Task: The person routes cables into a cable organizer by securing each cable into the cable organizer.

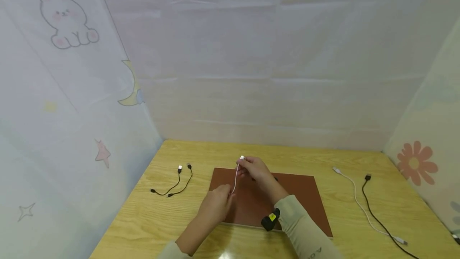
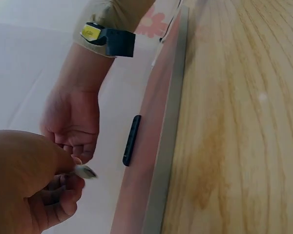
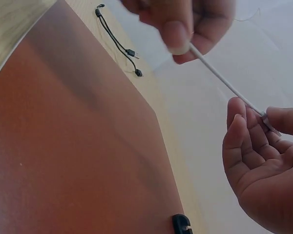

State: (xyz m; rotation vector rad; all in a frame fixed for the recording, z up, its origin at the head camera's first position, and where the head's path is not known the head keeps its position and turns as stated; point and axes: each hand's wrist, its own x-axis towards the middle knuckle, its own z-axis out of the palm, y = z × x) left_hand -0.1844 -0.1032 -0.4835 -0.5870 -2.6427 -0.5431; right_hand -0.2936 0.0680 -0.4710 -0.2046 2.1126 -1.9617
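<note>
A short white USB cable (image 1: 235, 179) is stretched between both hands above a brown board (image 1: 248, 207). At its upper end my right hand (image 1: 256, 169) pinches the cable by its metal-tipped USB plug (image 1: 242, 158). Lower and to the left, my left hand (image 1: 215, 204) grips the other end, where a small white connector (image 2: 84, 171) pokes out past the fingers in the left wrist view. Taut and straight, the cord (image 3: 219, 76) runs from hand to hand in the right wrist view. A black slotted cable clip (image 2: 132, 140) sits on the board, mostly hidden by the right arm in the head view.
Two short black cables (image 1: 179, 179) lie on the wooden table (image 1: 143, 219) at the left. At the right lie a longer white cable (image 1: 355, 195) and a black cable (image 1: 373, 213), crossing near the front. Printed cloth walls (image 1: 233, 103) border the table.
</note>
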